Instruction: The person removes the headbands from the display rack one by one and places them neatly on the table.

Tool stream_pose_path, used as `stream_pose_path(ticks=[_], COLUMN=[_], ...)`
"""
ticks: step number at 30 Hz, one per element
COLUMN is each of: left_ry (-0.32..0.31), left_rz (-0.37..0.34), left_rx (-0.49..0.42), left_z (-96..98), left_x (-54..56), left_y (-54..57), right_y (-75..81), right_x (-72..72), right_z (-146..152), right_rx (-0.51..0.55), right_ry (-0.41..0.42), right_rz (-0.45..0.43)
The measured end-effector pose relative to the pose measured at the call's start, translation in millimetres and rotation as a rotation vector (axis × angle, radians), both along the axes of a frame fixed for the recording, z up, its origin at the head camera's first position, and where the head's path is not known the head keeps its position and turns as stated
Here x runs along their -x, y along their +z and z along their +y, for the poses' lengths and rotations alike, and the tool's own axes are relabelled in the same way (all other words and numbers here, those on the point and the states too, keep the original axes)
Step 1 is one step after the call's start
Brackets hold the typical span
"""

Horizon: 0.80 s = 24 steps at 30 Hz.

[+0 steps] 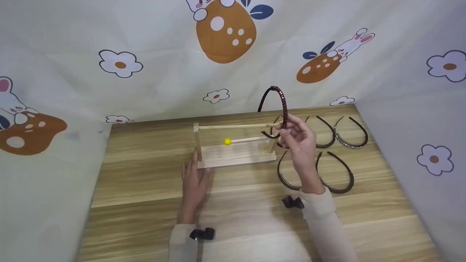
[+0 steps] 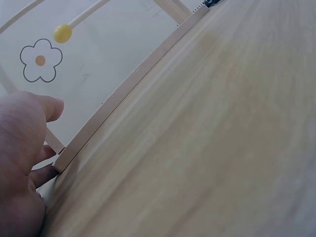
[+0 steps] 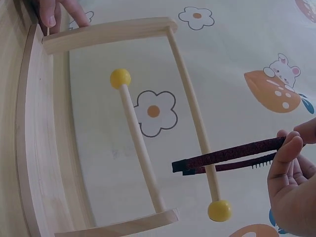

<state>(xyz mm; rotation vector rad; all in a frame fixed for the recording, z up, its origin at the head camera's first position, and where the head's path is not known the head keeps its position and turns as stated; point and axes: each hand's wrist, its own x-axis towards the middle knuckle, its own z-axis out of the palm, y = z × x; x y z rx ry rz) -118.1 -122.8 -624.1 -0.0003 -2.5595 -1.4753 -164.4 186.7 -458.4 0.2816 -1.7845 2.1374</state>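
Note:
My right hand (image 1: 300, 145) pinches a dark red beaded headband (image 1: 284, 103) with small teeth inside, holding it raised at the right end of a wooden stand (image 1: 236, 162). In the right wrist view the headband (image 3: 237, 152) crosses the stand's upper rod (image 3: 190, 98), close to the yellow ball (image 3: 219, 211) on that rod's end. The lower rod (image 1: 247, 139) carries another yellow ball (image 1: 227, 141) at its left end. My left hand (image 1: 193, 183) rests against the stand's left end, fingers at the base corner and upright, thumb apart.
Several dark headbands (image 1: 352, 178) lie on the wood-grain table (image 1: 145, 218) to the right of the stand, some partly behind my right hand and forearm. One headband (image 1: 346, 143) there has a shiny silvery band. A printed cloth (image 1: 164, 83) hangs behind and at both sides.

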Motion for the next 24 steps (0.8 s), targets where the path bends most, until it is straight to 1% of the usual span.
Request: stream_pose_path(ticks=[3, 9, 16, 21, 24], left_ry=[0.001, 0.0, 0.013, 0.008, 0.002], left_rz=[-0.003, 0.015, 0.017, 0.02, 0.006], left_rx=[-0.002, 0.011, 0.011, 0.007, 0.001], left_z=[0.0, -0.5, -0.3, 0.2, 0.8], left_x=[-0.5, -1.6, -1.0, -1.8, -2.2], left_y=[0.2, -1.3, -2.4, -1.1, 0.6], right_y=[-0.8, 0.0, -1.4, -0.8, 0.4], right_x=[1.0, 2.0, 2.5, 2.4, 2.0], right_z=[2.7, 6.9, 11.3, 16.2, 19.2], right_rx=[0.005, 0.019, 0.023, 0.033, 0.037], right_ry=[-0.004, -0.013, -0.01, -0.022, -0.039], right_rz=[0.007, 0.019, 0.026, 0.037, 0.047])
